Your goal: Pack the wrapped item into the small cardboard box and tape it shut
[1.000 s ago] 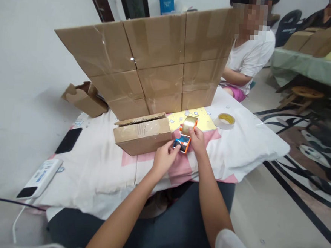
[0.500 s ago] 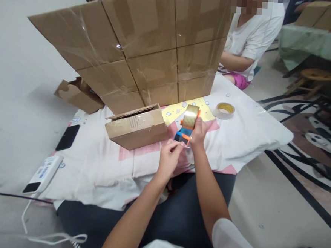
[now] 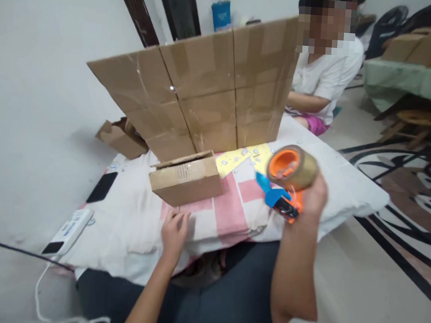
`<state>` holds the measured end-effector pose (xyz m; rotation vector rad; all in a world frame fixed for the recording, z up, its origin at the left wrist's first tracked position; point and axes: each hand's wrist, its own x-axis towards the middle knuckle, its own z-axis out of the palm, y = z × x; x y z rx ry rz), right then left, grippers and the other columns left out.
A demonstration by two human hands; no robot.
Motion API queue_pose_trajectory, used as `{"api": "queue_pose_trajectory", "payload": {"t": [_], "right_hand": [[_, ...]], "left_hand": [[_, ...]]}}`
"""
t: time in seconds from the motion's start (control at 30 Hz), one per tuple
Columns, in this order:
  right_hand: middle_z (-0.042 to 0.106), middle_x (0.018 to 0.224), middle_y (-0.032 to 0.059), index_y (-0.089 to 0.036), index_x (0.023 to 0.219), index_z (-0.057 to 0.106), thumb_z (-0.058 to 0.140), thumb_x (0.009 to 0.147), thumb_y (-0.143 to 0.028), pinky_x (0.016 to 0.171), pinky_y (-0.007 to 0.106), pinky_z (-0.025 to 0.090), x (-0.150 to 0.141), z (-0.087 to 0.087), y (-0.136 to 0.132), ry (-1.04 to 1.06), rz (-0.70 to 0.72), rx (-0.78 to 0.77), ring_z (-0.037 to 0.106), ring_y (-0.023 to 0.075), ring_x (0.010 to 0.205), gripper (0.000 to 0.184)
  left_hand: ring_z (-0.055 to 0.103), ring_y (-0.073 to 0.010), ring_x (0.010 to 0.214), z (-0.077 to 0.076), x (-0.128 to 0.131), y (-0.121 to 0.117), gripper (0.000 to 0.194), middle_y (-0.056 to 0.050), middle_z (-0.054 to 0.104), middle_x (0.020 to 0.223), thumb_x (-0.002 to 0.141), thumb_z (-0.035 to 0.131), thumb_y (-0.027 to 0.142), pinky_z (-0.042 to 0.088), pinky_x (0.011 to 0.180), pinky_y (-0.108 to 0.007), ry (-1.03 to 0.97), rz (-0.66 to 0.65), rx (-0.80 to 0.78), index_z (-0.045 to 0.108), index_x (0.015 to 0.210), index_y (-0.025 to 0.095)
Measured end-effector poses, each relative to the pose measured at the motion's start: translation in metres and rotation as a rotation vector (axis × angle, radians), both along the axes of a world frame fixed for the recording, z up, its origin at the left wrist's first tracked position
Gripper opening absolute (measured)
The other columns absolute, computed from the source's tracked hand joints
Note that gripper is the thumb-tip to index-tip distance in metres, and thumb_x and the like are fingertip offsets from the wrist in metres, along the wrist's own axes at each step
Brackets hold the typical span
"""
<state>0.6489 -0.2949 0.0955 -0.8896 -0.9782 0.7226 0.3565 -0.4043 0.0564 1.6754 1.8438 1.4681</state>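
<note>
The right hand (image 3: 315, 195) has its fingers clamped on the tape dispenser (image 3: 291, 182), raised over the table (image 3: 347, 175) right of the small box (image 3: 188, 179), while the left hand (image 3: 174, 232), fingers loosely bent and apart, is just before that box.
</note>
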Motion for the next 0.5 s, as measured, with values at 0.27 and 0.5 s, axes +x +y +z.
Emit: {"api": "queue_pose_trajectory", "payload": {"t": [0.27,0.5], "right_hand": [[0.065,0.084,0.0043,-0.02,0.086,0.066,0.055,0.086,-0.069,0.078,0.037,0.055,-0.033,-0.04,0.041,-0.171,0.195,-0.159,0.065,0.0221,0.083,0.051],[0.063,0.1,0.0099,-0.021,0.095,0.068,0.059,0.087,-0.056,0.099,0.053,0.041,-0.046,-0.024,0.026,-0.554,-0.16,-0.158,0.056,0.0296,0.1,0.037]], "left_hand": [[0.058,-0.0143,0.062,0.025,-0.047,-0.013,0.034,-0.001,0.065,0.07,0.088,0.062,0.045,0.048,0.065,-0.029,-0.272,0.11,-0.069,0.07,0.104,0.016],[0.056,-0.0104,0.053,0.047,-0.027,-0.013,0.051,0.001,0.069,0.067,0.082,0.072,0.039,0.048,0.059,-0.024,-0.525,0.03,-0.061,0.054,0.124,0.016]]}}
